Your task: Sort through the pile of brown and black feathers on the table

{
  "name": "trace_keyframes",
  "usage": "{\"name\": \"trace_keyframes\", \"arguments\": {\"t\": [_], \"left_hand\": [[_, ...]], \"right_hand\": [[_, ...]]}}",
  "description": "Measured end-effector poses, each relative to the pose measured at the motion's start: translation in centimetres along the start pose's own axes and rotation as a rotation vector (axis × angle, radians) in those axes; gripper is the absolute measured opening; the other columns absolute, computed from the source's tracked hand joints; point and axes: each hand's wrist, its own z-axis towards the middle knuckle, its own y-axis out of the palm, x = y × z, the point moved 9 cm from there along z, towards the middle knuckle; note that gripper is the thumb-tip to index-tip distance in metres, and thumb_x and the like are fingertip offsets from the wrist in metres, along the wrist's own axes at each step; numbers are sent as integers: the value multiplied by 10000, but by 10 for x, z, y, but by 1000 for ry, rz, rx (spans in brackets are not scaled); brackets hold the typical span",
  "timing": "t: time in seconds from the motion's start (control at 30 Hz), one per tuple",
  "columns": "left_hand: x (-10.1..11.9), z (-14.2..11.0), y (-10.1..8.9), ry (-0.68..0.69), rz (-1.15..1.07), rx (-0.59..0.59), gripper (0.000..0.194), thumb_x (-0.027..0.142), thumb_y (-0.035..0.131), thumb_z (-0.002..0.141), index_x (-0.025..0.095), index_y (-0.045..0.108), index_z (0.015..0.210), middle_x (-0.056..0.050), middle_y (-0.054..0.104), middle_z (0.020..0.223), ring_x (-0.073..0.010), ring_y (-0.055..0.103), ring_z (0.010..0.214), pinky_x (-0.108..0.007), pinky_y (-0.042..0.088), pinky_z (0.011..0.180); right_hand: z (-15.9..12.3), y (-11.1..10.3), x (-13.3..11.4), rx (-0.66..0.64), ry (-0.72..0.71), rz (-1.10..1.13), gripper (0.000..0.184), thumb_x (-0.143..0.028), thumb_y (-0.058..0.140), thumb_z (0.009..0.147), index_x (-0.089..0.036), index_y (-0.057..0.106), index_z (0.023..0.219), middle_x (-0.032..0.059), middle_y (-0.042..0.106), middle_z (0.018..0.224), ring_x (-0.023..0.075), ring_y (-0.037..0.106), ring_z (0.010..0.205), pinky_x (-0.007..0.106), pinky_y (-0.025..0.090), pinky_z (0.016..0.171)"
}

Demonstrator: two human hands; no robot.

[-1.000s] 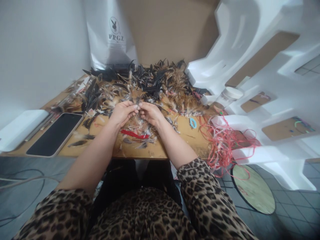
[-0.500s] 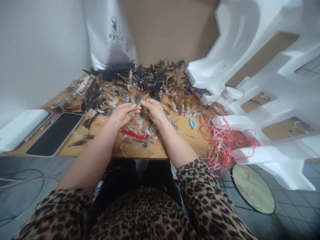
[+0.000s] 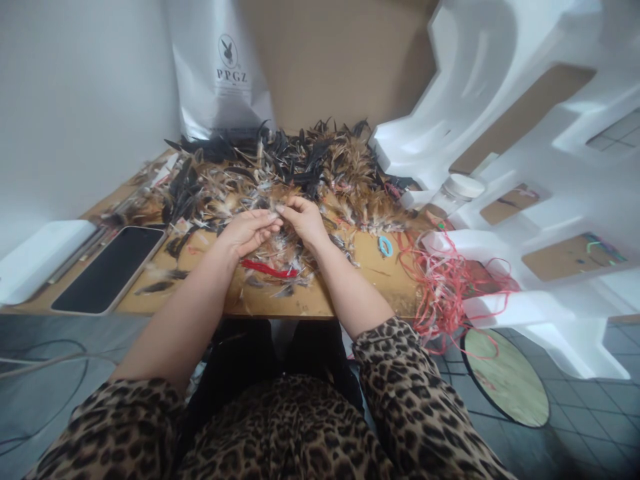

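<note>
My left hand (image 3: 253,232) and my right hand (image 3: 303,220) meet above the middle of the wooden table (image 3: 320,303). Both are pinched closed, thumb against fingers, and their fingertips nearly touch. A small tuft of feathers (image 3: 274,197) shows at the fingertips; its lower ends are hidden by the fingers, and it blends with the pile behind. Brown and black feathers (image 3: 345,157) lie heaped beyond my hands. Under them are loose pale feather bits (image 3: 280,253) and a bundle of red strings (image 3: 270,269).
At left lie a phone (image 3: 110,270) and a white box-shaped object (image 3: 45,257). To the right are a blue ring (image 3: 385,247), tangled pink-red strings (image 3: 445,287) hanging over the edge, a lidded jar (image 3: 457,192) and white foam (image 3: 480,80). A round stool (image 3: 507,377) stands below.
My hands have drawn slightly closer together, the right one shifting a little left so the fingertips nearly meet. The things on the table look the same.
</note>
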Motion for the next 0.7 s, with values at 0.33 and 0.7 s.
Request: {"name": "trace_keyframes", "arguments": {"t": [0.33, 0.7], "left_hand": [[4, 2, -7, 75, 116, 73, 90, 111, 717, 666, 75, 634, 672, -70, 661, 613, -65, 594, 472, -109, 451, 442], [8, 1, -14, 84, 18, 156, 66, 89, 690, 693, 78, 634, 726, -81, 696, 709, -78, 639, 547, -96, 444, 428]], "right_hand": [[3, -17, 5, 138, 107, 218, 261, -367, 709, 637, -177, 538, 695, -65, 490, 575, 38, 376, 491, 177, 285, 448], [7, -16, 11, 20, 148, 189, 296, -409, 731, 608, -160, 645, 742, -27, 595, 661, 34, 434, 505, 165, 291, 425]]}}
